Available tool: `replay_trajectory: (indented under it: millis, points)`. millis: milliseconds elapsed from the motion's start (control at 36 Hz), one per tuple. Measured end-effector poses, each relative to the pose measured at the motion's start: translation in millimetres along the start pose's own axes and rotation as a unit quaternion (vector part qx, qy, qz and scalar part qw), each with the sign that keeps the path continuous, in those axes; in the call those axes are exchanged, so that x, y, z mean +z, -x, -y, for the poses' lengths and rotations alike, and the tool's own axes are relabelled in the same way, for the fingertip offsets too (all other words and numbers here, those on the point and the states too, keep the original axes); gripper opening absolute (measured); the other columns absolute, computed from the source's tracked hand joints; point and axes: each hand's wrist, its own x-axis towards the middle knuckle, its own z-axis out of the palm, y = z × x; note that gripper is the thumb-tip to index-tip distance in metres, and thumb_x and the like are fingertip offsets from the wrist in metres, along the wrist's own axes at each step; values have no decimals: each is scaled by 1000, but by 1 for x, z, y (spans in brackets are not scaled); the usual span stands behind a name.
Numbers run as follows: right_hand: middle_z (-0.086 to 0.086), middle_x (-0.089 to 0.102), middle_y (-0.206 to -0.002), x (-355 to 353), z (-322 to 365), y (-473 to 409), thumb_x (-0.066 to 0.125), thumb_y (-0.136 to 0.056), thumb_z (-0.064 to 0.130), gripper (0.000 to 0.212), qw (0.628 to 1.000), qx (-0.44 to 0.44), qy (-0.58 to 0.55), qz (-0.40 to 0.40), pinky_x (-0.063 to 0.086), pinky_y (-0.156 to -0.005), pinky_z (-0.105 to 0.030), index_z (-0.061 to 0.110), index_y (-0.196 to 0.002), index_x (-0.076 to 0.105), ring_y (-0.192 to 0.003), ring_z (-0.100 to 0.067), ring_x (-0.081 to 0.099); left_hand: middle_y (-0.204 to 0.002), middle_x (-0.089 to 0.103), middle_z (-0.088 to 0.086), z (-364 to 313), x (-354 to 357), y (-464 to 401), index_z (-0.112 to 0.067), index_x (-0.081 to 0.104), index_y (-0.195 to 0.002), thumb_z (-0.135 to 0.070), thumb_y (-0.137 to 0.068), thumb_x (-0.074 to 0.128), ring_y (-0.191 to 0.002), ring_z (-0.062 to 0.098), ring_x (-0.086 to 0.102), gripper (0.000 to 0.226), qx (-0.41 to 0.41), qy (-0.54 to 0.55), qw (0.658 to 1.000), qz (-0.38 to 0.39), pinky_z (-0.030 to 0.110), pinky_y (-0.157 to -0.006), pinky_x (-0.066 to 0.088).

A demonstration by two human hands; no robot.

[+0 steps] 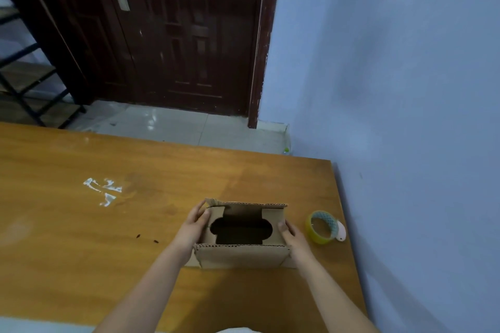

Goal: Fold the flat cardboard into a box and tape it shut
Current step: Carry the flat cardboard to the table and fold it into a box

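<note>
Cardboard box (243, 235) stands on the counter (108, 224) near its right edge, between my 2 hands. My left hand (195, 224) grips its left side, thumb pressing the left inner flap down. My right hand (290, 235) clasps the right side, thumb on the right inner flap. The 2 long flaps stand open. Roll of tape (322, 227) lies just right of the box, near the far right corner.

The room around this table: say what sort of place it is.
Probably a plain room in a home or small workshop: a dark panelled door, a tiled floor, bare bluish walls and a wooden table.
</note>
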Motion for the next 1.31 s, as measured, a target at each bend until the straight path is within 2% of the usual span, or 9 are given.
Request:
replay_trajectory:
  millis: [222,417,611,778,889,1028,1111,1194,1306]
  points:
    - [2,27,-153,-2,13,0,53,-94,36,65,996,-70,-48,1,30,-112,-46,36,-149,19,-139,-23,30,-147,36,-2,-23,2,8,-38,38,-139,-36,-96,48,-123,14,40,44,81,-48,995,15,30,-98,36]
    - [8,37,-148,-8,21,6,48,-97,33,45,993,-104,-46,16,33,-102,-27,34,-141,39,-129,-7,35,-150,32,-6,-31,3,15,-30,29,-145,-42,-95,47,-138,16,28,54,116,-97,988,2,33,-108,25]
    - [18,36,-139,-4,17,27,46,-94,43,38,987,-157,-27,10,29,-104,-28,59,-128,36,-127,2,31,-151,25,-12,-14,6,30,-35,18,-148,-48,-87,51,-137,6,24,70,160,-85,983,41,32,-111,24]
    - [21,47,-127,-4,11,36,43,-98,35,25,987,-161,-11,12,35,-103,-32,38,-120,54,-120,1,40,-142,40,-15,9,5,36,-40,47,-127,-46,-91,47,-133,2,33,37,225,-80,971,-7,32,-109,31]
    - [21,53,-117,-5,10,40,44,-98,35,16,985,-172,15,11,39,-91,-23,29,-105,57,-114,5,45,-120,54,-29,8,12,36,-24,66,-100,-41,-93,45,-124,2,46,28,248,-74,964,-66,23,-91,40]
    - [3,48,-79,-3,13,40,45,-97,40,26,984,-164,72,-19,33,-68,-32,21,-79,45,-76,-15,47,-125,60,-9,5,14,30,-18,70,-80,-29,-95,52,-115,8,54,26,213,-113,965,-100,21,-82,43]
    - [2,51,-84,1,11,37,50,-97,21,16,984,-153,87,-14,34,-66,-31,19,-80,47,-78,-16,49,-135,54,2,2,13,25,-5,65,-60,-24,-95,53,-125,12,47,42,182,-202,959,-79,31,-91,42]
    - [7,54,-90,2,11,35,53,-94,14,13,987,-137,85,-20,37,-65,-26,22,-84,49,-82,-10,51,-141,48,3,-4,13,25,-5,64,-58,-26,-97,49,-129,13,43,46,161,-219,960,-66,29,-92,43]
    - [10,55,-93,0,13,32,52,-95,15,12,986,-127,104,-38,37,-66,-29,22,-86,50,-84,-15,51,-148,39,-2,-18,16,30,-5,68,-70,-37,-99,40,-129,15,42,51,131,-217,967,-30,2,-58,41]
